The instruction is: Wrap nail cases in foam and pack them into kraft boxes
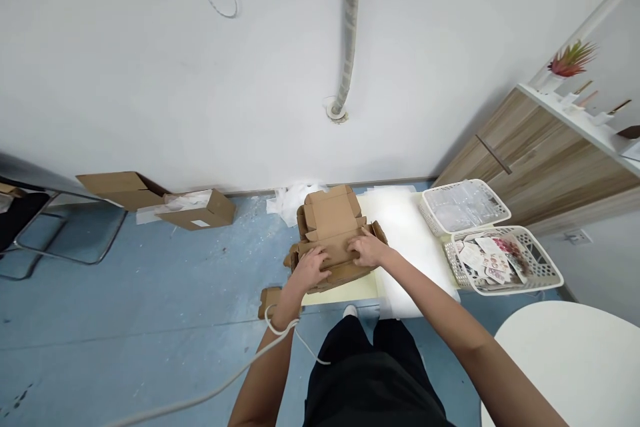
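A brown corrugated cardboard box (330, 233) sits on a pale sheet on the floor, its flaps partly folded and standing up at the far end. My left hand (310, 267) lies on the near left part of the box, fingers over a folded flap. My right hand (367, 248) presses on the flap beside it, close to my left hand. Both hands hide the box's near middle. A white cord (280, 327) loops around my left wrist. A small cardboard piece (270, 301) lies on the floor just below my left hand.
A white foam sheet (410, 233) stretches right of the box, with white baskets of clear packets (463, 207) and printed cards (503, 260) beyond it. Further cardboard boxes (197, 210) lie by the wall, with white plastic wrap (293, 203) nearby. A round white table (565, 367) stands at lower right.
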Tool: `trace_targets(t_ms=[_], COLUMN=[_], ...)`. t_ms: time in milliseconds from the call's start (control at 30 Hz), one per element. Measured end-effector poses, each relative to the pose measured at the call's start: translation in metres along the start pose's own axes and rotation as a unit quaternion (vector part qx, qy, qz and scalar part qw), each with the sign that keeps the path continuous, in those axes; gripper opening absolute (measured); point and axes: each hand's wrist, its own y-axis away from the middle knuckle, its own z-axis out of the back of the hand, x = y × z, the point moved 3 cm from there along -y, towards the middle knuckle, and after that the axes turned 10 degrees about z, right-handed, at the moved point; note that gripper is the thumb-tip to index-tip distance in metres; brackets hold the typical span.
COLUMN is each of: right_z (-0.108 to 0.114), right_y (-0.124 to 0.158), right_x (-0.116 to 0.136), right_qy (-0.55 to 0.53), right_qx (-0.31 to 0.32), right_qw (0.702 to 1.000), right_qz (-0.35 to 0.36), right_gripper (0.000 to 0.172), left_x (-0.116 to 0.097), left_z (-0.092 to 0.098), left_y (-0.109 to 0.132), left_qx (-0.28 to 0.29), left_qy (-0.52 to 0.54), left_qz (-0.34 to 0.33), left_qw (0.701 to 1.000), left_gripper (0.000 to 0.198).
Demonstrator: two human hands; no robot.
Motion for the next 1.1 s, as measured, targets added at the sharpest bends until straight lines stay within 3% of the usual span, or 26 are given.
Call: trace_targets(t_ms=[67, 167, 300, 433, 533, 667, 800, 967, 1100], right_z=[-0.001, -0.006, -0.003, 0.017, 0.040, 0.067, 0.067, 0.026, -0.033], right_y=[0.002, 0.005, 0.012, 0.032, 0.063, 0.132, 0.225, 0.360, 0.461], right_x=[0.006, 0.015, 0.019, 0.022, 0.030, 0.044, 0.064, 0.118, 0.184], right_qy=[0.048, 0.097, 0.067, 0.069, 0.099, 0.125, 0.165, 0.210, 0.300], right_qx=[-0.027, -0.057, -0.120, -0.166, -0.217, -0.294, -0.333, -0.365, -0.368], right_qw=[0.998, 0.994, 0.990, 0.984, 0.971, 0.947, 0.918, 0.858, 0.776], right_qz=[-0.005, -0.001, 0.016, 0.018, 0.020, -0.026, -0.137, -0.296, -0.415], right_gripper=[0.032, 0.032, 0.040, 0.045, 0.044, 0.047, 0.047, 0.047, 0.045], left_x=[-0.005, -0.014, -0.025, -0.049, -0.078, -0.132, -0.200, -0.306, -0.393], left_z=[0.007, 0.018, 0.036, 0.055, 0.067, 0.074, 0.059, 0.010, -0.048], left_y=[0.003, 0.012, 0.029, 0.042, 0.044, 0.041, 0.038, 0.057, 0.108], left_qx=[-0.003, -0.021, -0.108, -0.194, -0.230, -0.271, -0.255, -0.189, -0.142], left_qy=[0.025, 0.080, 0.122, 0.070, 0.002, -0.027, -0.005, 0.034, 0.064], left_qz=[-0.019, -0.047, -0.069, -0.142, -0.186, -0.273, -0.381, -0.532, -0.631], left_qw=[1.000, 0.995, 0.984, 0.968, 0.955, 0.923, 0.889, 0.824, 0.760], left_gripper=[0.013, 0.020, 0.025, 0.032, 0.046, 0.054, 0.056, 0.058, 0.057])
